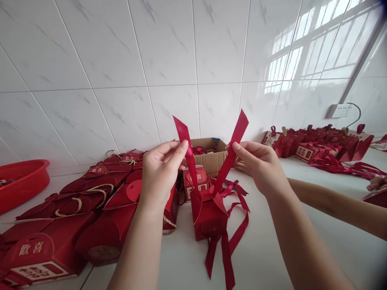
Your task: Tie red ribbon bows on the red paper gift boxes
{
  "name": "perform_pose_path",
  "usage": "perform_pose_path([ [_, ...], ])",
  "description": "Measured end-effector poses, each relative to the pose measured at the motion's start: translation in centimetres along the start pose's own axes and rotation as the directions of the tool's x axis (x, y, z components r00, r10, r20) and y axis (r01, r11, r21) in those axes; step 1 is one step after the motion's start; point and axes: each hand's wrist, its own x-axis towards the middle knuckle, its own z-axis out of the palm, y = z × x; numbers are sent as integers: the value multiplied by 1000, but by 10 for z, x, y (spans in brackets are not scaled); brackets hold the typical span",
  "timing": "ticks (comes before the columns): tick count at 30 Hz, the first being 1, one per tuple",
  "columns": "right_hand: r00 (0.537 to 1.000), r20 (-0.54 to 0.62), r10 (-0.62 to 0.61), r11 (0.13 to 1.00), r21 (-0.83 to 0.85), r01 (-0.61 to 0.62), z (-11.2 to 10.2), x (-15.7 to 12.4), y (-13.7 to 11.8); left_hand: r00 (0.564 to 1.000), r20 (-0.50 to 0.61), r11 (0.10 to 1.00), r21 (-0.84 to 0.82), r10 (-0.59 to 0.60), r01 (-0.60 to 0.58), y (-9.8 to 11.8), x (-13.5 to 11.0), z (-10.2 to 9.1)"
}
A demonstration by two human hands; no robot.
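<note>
A small red gift box [209, 219] stands on the white counter [272, 249] in front of me. Two ends of a red ribbon rise from its top. My left hand [160, 171] pinches the left ribbon end [185, 139] between thumb and fingers. My right hand [259, 163] pinches the right ribbon end [237, 135] the same way. Both ends are pulled up and apart in a V above the box. Several loose red ribbons [226, 249] lie under and around the box.
A pile of larger red gift boxes with gold cord handles [90, 201] fills the left. A red basin [21, 181] sits far left. An open cardboard box [210, 155] stands by the tiled wall. More small red boxes [317, 147] lie at right, another person's hand [376, 183] near them.
</note>
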Motion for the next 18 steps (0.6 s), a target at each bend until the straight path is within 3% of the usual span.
perform_pose_path([
  [7,1000,-29,-9,1000,-7,9,-2,-2,-3,1000,1,1000,-7,22,-22,2,-3,1],
  [13,995,93,25,999,-50,-20,0,-4,-6,999,40,1000,7,13,-13,-1,-3,3],
  [18,996,83,-41,990,-131,51,0,-1,-3,999,22,1000,14,25,-25,-1,-1,1],
])
